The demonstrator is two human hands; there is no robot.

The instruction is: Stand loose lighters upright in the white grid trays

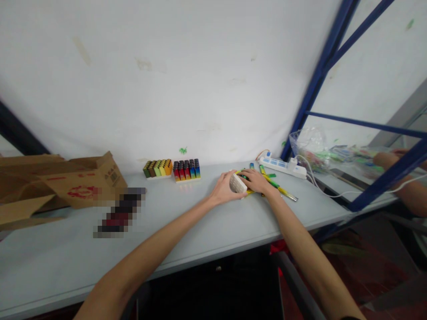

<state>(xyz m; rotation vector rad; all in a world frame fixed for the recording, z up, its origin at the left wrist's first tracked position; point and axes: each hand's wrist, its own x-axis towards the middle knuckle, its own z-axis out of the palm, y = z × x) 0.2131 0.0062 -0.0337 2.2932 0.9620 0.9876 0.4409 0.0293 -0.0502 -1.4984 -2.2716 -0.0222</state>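
My left hand (224,188) grips a white plastic tray (238,183), tilted on its side so that its underside grid faces me. Close against the tray, my right hand (255,180) has its fingers bent over a small shiny green piece (244,177), mostly hidden by the hand. Yellow and green strips (271,181) lie loose around and beyond the right hand. To the left, a white tray of red and blue lighters (187,171) stands upright near the wall, beside another tray of green, brown and yellow lighters (158,169).
An open cardboard box (83,180) stands at the left, with a pixelated dark object (122,211) before it. A white power strip (283,166) with cables lies at the back right, near a blue metal frame (316,84). Beyond it are a plastic bag (310,144) and another person's arm (400,182).
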